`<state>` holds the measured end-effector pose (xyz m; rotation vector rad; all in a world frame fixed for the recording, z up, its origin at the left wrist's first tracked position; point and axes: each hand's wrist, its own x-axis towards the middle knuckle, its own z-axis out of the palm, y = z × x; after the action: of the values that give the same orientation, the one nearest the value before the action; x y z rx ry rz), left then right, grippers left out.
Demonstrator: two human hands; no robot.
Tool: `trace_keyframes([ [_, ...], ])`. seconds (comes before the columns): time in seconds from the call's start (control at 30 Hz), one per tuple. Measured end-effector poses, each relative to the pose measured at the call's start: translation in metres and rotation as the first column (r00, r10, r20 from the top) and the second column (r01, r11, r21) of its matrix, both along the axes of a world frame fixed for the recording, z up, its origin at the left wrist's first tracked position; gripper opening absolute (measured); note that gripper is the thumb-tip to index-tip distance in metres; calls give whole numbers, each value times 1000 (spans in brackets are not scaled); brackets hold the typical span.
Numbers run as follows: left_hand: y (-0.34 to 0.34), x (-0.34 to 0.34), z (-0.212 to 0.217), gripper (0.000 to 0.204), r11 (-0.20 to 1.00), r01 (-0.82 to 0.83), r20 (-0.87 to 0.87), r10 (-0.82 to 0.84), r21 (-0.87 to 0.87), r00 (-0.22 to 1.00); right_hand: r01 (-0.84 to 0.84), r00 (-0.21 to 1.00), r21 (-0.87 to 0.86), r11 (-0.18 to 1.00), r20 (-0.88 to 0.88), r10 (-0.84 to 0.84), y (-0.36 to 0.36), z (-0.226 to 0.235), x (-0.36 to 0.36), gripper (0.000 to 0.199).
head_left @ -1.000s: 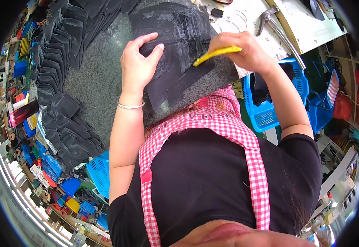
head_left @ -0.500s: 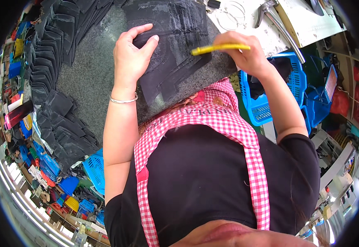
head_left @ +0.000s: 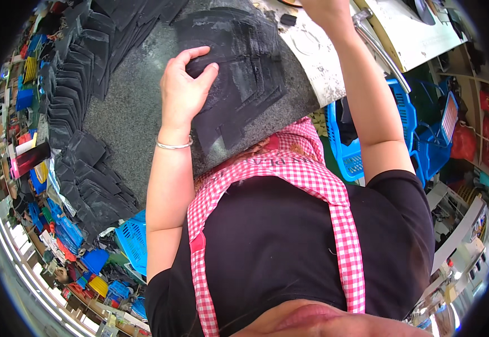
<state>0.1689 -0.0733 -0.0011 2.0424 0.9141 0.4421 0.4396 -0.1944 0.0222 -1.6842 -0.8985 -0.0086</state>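
My left hand [head_left: 185, 87] rests on the left edge of overlapping flat black pieces [head_left: 239, 67], thumb and forefinger spread and nothing gripped. Wet-looking streaks shine on the upper part of these pieces, which lie on a dark speckled stone slab [head_left: 126, 106]. At the top edge of the picture, my right hand [head_left: 328, 11] reaches over the white tabletop [head_left: 317, 62]. Its fingers are mostly cut off, so what it holds does not show. Beside it is part of a dark round rim [head_left: 290, 3].
Rows of stacked black pieces [head_left: 70, 95] line the slab's left side. A small black block [head_left: 288, 20] and a metal-headed tool [head_left: 382, 48] lie on the white tabletop. Blue baskets [head_left: 348, 160] stand at the right, another blue basket [head_left: 132, 241] at lower left.
My right hand, which held a yellow-handled brush over the black pieces, has moved up and away to the top edge. The brush is out of sight. My left hand stays on the pieces.
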Motion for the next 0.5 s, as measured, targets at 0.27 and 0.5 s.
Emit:
trace_keyframes([
  [0.27,-5,2,-1,53,998,-30,47,32,-54,998,99,911,-55,994,408,-68,96,3,23,27],
  [0.5,-13,1,1,62,995,-30,27,28,92,999,70,939,-370,926,339,64,113,13,25,24],
])
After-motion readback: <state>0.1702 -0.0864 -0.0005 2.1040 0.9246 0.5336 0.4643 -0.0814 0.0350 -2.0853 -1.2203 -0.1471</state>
